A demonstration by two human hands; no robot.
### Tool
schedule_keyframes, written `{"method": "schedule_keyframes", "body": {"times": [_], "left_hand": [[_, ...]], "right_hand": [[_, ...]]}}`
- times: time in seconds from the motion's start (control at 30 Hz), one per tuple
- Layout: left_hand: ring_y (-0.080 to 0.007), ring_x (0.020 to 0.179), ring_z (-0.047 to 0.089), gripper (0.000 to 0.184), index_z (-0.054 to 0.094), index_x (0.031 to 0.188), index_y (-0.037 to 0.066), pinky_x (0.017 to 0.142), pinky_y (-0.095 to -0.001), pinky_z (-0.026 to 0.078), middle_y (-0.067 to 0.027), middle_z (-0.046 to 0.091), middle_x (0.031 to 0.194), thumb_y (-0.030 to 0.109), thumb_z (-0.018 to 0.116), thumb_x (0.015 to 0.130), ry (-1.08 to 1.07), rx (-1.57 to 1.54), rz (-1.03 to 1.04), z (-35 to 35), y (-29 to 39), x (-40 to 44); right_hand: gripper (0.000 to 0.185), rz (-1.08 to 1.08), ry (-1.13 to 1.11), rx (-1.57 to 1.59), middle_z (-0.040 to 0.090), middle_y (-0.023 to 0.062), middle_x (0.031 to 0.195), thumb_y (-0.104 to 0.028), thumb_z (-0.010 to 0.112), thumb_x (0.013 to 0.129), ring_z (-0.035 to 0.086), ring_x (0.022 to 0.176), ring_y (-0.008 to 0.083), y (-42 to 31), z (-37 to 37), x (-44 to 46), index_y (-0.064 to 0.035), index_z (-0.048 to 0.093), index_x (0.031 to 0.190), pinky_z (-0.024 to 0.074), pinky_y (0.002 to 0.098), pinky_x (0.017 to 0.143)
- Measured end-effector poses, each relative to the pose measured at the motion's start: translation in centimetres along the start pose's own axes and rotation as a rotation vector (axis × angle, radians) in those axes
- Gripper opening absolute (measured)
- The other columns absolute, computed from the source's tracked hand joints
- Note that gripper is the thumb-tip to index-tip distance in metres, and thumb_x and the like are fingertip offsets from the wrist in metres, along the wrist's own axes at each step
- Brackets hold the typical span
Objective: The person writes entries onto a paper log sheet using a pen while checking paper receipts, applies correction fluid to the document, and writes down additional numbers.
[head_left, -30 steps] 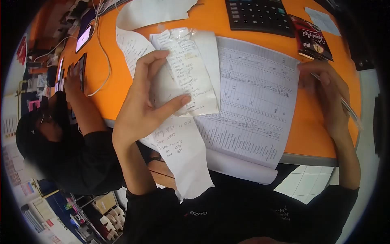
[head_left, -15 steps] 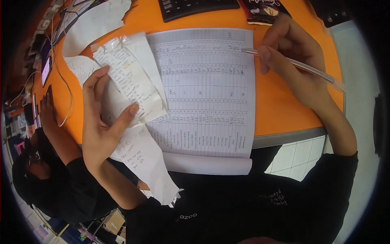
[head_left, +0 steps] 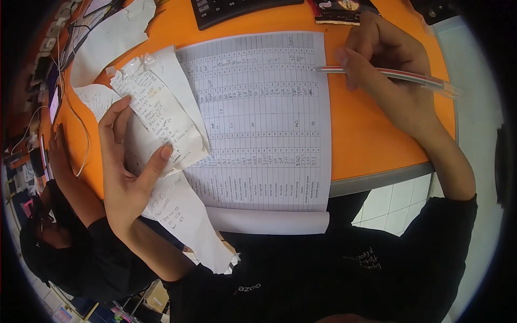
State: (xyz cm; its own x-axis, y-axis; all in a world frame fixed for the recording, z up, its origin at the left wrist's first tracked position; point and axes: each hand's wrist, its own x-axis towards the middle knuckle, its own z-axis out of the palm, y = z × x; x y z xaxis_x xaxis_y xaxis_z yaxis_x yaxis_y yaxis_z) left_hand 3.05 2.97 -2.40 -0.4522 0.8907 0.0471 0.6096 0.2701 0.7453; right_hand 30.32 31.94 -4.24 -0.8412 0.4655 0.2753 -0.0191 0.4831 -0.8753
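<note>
Between the hands: printed sheet (head_left: 269,118), one side covered by taped slip (head_left: 156,116), many entries too small to read; slip itself partly masked by the thumb of the left hand (head_left: 121,180), its script largely illegible; long strip (head_left: 196,234), middle stretch hidden behind that hand. At the right hand (head_left: 388,70): pen (head_left: 404,75), barrel partly obscured by the thumb, rear end blurred, contact of tip with sheet indeterminable. Beyond the hands: calculator (head_left: 237,11) and, nearer the right, dark packet (head_left: 336,12), both truncated by the top edge.
</note>
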Motion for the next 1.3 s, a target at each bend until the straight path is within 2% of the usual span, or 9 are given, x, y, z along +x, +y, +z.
{"method": "schedule_keyframes", "body": {"times": [0.13,0.23,0.43,0.47,0.73,1.03,1.13,1.23,1.3], "left_hand": [[-0.0269,0.147,0.04,0.081,0.035,0.155,-0.001,0.122,-0.0368,0.026,-0.0243,0.043,0.157,0.008,0.078,0.086,0.009,0.068,0.037,0.0,0.0,0.1],[-0.0272,0.145,0.042,0.08,0.036,0.155,-0.001,0.121,-0.0366,0.027,-0.0251,0.043,0.157,0.008,0.077,0.087,0.002,0.044,0.009,0.1,0.3,0.1],[-0.0283,0.145,0.044,0.08,0.038,0.153,0.0,0.122,-0.0381,0.025,-0.0244,0.047,0.154,0.008,0.08,0.086,0.011,0.059,0.024,0.1,0.1,0.2],[-0.0292,0.148,0.042,0.079,0.04,0.151,-0.001,0.123,-0.0402,0.022,-0.0225,0.048,0.153,0.006,0.082,0.084,0.016,0.027,0.008,0.0,0.1,0.1],[-0.0297,0.146,0.044,0.078,0.042,0.15,-0.002,0.123,-0.0408,0.023,-0.0232,0.048,0.153,0.009,0.082,0.084,0.016,0.042,0.01,-0.1,-0.1,0.0],[-0.0288,0.146,0.044,0.077,0.042,0.149,-0.003,0.122,-0.0395,0.025,-0.0239,0.049,0.153,0.008,0.082,0.084,0.018,0.024,0.008,0.2,-0.2,0.0],[-0.0286,0.145,0.044,0.078,0.042,0.149,-0.003,0.122,-0.0389,0.025,-0.0245,0.049,0.152,0.008,0.082,0.084,0.027,0.019,0.017,0.2,-0.3,0.1],[-0.0285,0.145,0.045,0.078,0.041,0.15,-0.002,0.122,-0.0387,0.025,-0.0255,0.05,0.152,0.008,0.083,0.084,0.019,0.017,0.008,0.1,-0.3,0.1],[-0.0285,0.145,0.045,0.078,0.041,0.15,-0.002,0.122,-0.0389,0.025,-0.026,0.05,0.152,0.008,0.083,0.084,0.013,0.007,0.002,0.1,-0.3,0.1]], "right_hand": [[0.023,0.007,-0.008,-0.039,0.058,0.0,0.068,-0.004,0.067,0.098,0.058,0.062,0.0063,-0.6,-0.2,0.1,-0.0101,0.053,0.08,0.0477,0.0242,0.063],[0.03,0.237,-0.053,0.283,0.06,0.001,0.078,0.005,0.072,0.093,0.056,0.068,0.0041,-1.7,-0.8,0.3,-0.0071,0.05,0.077,0.0415,0.021,0.06],[0.025,0.074,-0.084,0.11,0.06,0.0007,0.079,0.004,0.072,0.093,0.053,0.068,0.0033,-0.4,-0.8,-0.2,-0.006,0.053,0.081,0.0395,0.022,0.061],[0.025,0.082,-0.086,0.138,0.06,0.0008,0.078,0.003,0.073,0.093,0.054,0.068,0.0035,-0.6,-0.7,-0.2,-0.006,0.053,0.081,0.0397,0.0221,0.061],[0.027,0.16,-0.102,0.223,0.06,0.0005,0.075,0.004,0.074,0.09,0.056,0.067,0.004,-2.0,-0.2,-0.4,-0.0065,0.052,0.079,0.0403,0.0223,0.06],[0.025,0.038,-0.097,0.154,0.059,0.0008,0.073,0.006,0.073,0.087,0.055,0.065,0.0057,-0.2,-0.2,-0.5,-0.0061,0.052,0.078,0.041,0.0228,0.06],[0.024,0.105,-0.157,0.252,0.059,0.0014,0.074,0.006,0.073,0.087,0.056,0.065,0.0063,-0.4,-0.4,-0.5,-0.0055,0.053,0.079,0.042,0.0232,0.06],[0.024,-0.015,-0.151,0.152,0.061,0.0024,0.074,0.006,0.073,0.087,0.058,0.066,0.0069,-1.0,-0.1,-0.4,-0.0051,0.053,0.078,0.0425,0.0235,0.06],[0.024,0.038,-0.145,0.226,0.061,0.0029,0.074,0.005,0.073,0.087,0.058,0.066,0.0072,-1.7,0.0,-0.2,-0.0048,0.053,0.078,0.0428,0.0236,0.06]]}}
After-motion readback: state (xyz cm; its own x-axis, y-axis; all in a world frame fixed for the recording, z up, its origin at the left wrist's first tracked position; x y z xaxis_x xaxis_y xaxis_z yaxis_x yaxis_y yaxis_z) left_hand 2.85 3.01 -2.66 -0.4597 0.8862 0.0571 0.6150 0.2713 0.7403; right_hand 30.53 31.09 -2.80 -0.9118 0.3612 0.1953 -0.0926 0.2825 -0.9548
